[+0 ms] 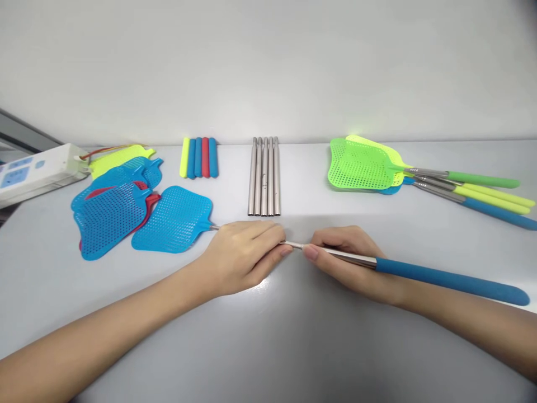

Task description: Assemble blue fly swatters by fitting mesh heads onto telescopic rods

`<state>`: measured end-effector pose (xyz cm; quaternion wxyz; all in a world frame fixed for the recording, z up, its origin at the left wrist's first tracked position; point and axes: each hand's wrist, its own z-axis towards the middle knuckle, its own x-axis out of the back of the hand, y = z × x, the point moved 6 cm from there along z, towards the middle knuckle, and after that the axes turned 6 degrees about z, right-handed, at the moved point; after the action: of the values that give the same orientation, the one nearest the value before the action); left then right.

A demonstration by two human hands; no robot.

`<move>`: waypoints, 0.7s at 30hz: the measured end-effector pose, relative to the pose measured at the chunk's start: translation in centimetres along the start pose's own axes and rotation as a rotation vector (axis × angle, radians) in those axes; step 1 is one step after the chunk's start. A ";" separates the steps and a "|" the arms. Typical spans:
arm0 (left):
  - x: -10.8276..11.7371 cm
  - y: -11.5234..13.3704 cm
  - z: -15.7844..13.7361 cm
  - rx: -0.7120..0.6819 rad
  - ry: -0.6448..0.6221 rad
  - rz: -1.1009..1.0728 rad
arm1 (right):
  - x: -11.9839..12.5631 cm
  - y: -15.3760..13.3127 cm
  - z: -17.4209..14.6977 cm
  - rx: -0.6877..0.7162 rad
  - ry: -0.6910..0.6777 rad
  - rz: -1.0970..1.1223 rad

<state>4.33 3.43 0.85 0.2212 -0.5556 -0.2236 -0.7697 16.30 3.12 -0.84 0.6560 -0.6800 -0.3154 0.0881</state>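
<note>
A blue fly swatter (pixel 173 219) lies across the front of the table, its perforated head at the left and its blue foam grip at the right. My left hand (pixel 247 254) is closed around its thin metal rod, just right of the head, and hides much of the rod. My right hand (pixel 348 260) pinches the thicker metal tube between thumb and fingers, left of the blue grip. A short stretch of bare rod shows between the two hands.
Loose blue swatter heads (pixel 111 221), with red and yellow ones among them, overlap at the left beside a white device (pixel 42 170). Foam grips (pixel 198 158) and metal tubes (pixel 264 178) lie in rows at the back. Several swatters (pixel 364 165) with handles are stacked at the right.
</note>
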 end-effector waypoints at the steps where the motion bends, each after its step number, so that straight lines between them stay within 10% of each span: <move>1: 0.0 0.0 0.0 0.002 -0.003 -0.001 | 0.0 0.0 0.0 0.002 0.001 0.002; 21: -0.4 -0.2 -0.1 0.014 -0.045 -0.024 | 0.1 -0.1 0.0 -0.002 -0.003 0.011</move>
<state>4.24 3.53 0.43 0.2107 -0.5684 -0.2407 -0.7580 16.36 3.20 -0.74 0.6545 -0.6822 -0.3126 0.0923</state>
